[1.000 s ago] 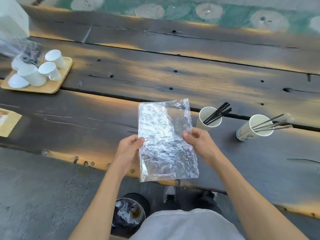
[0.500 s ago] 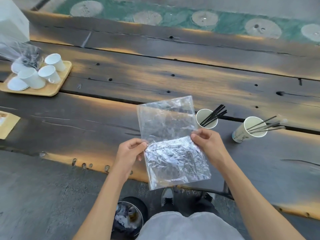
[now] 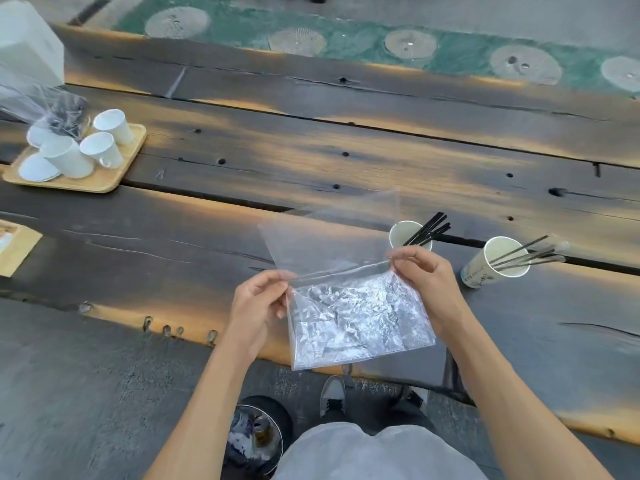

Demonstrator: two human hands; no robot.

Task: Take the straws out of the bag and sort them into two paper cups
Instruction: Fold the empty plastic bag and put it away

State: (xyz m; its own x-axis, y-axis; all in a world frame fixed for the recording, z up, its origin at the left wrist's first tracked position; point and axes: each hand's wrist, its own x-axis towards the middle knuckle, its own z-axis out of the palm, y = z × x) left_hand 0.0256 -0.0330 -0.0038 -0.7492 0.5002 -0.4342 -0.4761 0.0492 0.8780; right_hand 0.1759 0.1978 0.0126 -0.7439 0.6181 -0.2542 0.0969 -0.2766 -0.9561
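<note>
Item: clear plastic bag (image 3: 360, 320), crinkled, glossy, apparently empty; you hold it folded above the table's near edge, left hand (image 3: 258, 306) and right hand (image 3: 424, 282) each pinching the crease. Sorting looks done: black straws (image 3: 427, 230) lean in one white paper cup (image 3: 398, 233), thinner clear-wrapped straws (image 3: 526, 254) in the printed cup (image 3: 481, 271). Dark, weathered plank table (image 3: 311, 157); only bag disposal seems left.

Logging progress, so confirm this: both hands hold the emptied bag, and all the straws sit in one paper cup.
Not quite. The head view shows straws in two cups, not one. Both hands do hold the bag, which looks empty.
</note>
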